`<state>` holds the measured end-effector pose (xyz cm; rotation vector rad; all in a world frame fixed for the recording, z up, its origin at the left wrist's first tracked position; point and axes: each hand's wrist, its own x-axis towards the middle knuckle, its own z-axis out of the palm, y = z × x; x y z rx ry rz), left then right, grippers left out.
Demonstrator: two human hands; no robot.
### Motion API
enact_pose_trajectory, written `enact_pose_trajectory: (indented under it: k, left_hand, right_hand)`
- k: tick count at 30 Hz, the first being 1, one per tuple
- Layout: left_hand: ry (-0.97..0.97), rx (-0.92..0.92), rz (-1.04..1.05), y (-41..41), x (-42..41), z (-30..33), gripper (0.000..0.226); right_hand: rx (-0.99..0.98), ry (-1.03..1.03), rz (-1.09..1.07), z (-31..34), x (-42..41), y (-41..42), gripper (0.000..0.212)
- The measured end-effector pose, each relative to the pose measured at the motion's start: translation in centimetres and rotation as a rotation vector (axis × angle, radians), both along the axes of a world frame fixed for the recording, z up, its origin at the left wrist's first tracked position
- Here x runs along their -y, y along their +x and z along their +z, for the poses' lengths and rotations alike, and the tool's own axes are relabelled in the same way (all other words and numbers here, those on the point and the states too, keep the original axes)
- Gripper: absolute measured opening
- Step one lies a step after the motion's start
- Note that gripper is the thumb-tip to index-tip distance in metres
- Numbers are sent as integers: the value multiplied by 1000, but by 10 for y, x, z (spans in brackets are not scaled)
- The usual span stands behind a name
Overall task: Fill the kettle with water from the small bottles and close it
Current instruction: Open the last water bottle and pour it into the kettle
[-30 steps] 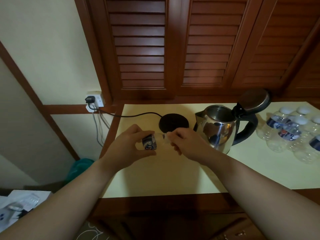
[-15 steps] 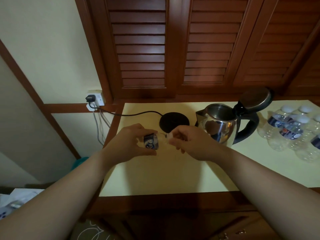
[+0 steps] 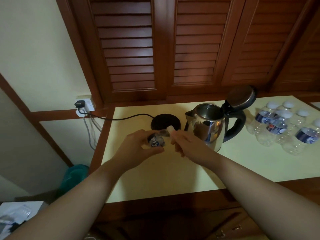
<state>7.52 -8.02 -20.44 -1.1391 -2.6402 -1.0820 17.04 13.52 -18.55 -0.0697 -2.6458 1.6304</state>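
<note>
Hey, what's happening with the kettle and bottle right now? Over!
Left hand grips small bottle; right hand pinches its cap. Kettle open, off base. Nothing blocking.

Two bare forearms come up from the bottom of the head view, no sleeves showing anywhere along them. The left hand (image 3: 136, 148) and the right hand (image 3: 187, 144) are uncovered too, with no gloves on them. No ring, watch or band shows on either wrist or on the fingers in sight.
</note>
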Motion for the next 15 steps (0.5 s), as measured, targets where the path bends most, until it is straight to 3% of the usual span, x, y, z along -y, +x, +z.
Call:
enact_pose_trajectory:
  k: [9,13,15]
  left_hand:
    - [-63,157,-144,36,-56,-13,22]
    - [-51,211,-248,48,-83,-15,57]
    - [-4,267,-283,55,-96,-17,56]
  right_hand:
    - [2,5,-10,-17,-37,41,11]
    - [-18,-38,-80,-13,-59,64,11]
    - [-61,-94,-140,-10,-72,74,12]
